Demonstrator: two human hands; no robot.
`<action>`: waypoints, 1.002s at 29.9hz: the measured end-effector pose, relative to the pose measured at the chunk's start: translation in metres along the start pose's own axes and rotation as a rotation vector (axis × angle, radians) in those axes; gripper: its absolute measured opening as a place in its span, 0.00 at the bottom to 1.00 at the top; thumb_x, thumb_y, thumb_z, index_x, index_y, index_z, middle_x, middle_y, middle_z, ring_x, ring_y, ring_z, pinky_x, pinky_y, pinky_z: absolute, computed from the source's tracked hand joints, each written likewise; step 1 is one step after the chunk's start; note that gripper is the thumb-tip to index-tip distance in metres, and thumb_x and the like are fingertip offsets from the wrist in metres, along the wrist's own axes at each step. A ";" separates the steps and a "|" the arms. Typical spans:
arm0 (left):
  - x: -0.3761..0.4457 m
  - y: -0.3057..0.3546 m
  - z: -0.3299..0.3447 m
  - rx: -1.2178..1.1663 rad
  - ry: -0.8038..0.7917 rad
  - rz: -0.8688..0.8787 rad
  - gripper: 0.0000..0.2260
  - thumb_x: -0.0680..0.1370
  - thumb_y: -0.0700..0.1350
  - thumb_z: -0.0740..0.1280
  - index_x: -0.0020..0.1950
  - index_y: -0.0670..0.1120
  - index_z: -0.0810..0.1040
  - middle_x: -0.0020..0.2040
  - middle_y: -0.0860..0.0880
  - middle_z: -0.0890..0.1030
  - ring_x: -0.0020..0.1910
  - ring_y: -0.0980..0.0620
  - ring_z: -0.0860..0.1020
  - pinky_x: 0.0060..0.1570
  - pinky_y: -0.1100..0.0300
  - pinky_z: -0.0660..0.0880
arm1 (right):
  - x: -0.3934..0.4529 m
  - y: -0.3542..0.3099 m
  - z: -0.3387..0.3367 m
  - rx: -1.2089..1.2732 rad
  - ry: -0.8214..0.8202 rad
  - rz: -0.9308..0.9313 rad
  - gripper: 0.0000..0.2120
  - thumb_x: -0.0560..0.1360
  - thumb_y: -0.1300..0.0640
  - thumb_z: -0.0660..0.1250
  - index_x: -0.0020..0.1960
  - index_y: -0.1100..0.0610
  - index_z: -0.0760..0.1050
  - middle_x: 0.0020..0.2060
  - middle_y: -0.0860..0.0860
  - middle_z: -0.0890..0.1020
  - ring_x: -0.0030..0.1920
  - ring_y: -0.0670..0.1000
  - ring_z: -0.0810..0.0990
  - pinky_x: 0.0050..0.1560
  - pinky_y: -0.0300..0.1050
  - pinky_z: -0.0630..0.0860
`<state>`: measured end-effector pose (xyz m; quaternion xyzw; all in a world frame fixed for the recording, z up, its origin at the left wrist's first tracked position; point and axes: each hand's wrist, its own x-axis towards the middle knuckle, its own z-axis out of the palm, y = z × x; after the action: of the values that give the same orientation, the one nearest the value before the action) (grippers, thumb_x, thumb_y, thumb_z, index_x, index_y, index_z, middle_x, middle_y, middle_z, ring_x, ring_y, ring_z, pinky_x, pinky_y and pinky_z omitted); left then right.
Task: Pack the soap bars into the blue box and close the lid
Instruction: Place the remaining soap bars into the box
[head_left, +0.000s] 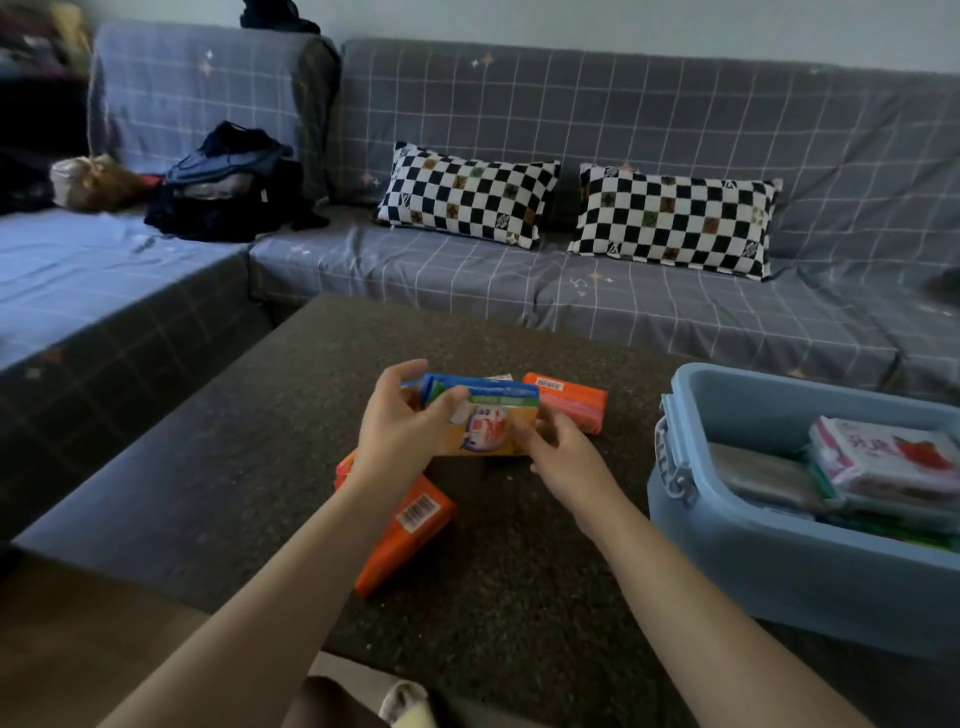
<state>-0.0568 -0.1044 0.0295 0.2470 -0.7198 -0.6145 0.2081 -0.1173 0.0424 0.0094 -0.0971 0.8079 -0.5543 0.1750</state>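
Head view is looking down on a dark speckled bench (519, 597), where the left hand (400, 431) and right hand (563, 454) are both pinching a small stack of yellow-and-blue wrapped soap bars (488, 415) at the centre, fingers curled round its two ends. A light blue plastic box (769, 561) is sitting open at about three o'clock, already holding several wrapped bars, a pink-and-white pack (883, 457) lying on top. Judging by this, packing is partly done. Two orange wrapped soap bars are waiting on the bench: one (571, 402) just beyond the stack at one o'clock, one (410, 525) under the left wrist at seven o'clock. No lid is showing (possibly out of frame), so closing is not yet done.
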 end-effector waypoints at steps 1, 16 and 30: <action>0.005 0.005 0.002 -0.009 -0.040 -0.038 0.23 0.73 0.47 0.72 0.66 0.48 0.71 0.56 0.48 0.78 0.51 0.49 0.82 0.47 0.52 0.82 | 0.001 -0.001 -0.001 0.049 0.008 0.019 0.25 0.76 0.43 0.63 0.70 0.49 0.67 0.66 0.49 0.75 0.62 0.49 0.75 0.60 0.49 0.75; 0.135 0.001 0.066 0.528 -0.438 0.008 0.16 0.78 0.56 0.62 0.44 0.45 0.80 0.42 0.47 0.80 0.43 0.49 0.78 0.48 0.55 0.74 | 0.060 0.013 0.025 0.397 0.249 0.461 0.23 0.71 0.42 0.69 0.56 0.58 0.75 0.39 0.54 0.81 0.36 0.49 0.82 0.44 0.47 0.82; 0.133 -0.010 0.065 0.716 -0.564 0.114 0.15 0.78 0.55 0.63 0.45 0.45 0.81 0.44 0.44 0.83 0.43 0.48 0.80 0.43 0.54 0.74 | 0.053 0.024 0.030 0.570 0.347 0.485 0.20 0.76 0.51 0.65 0.65 0.57 0.72 0.55 0.55 0.80 0.53 0.54 0.81 0.55 0.53 0.79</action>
<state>-0.2001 -0.1359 0.0091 0.0866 -0.9277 -0.3578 -0.0610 -0.1534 0.0065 -0.0324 0.2435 0.6389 -0.7067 0.1817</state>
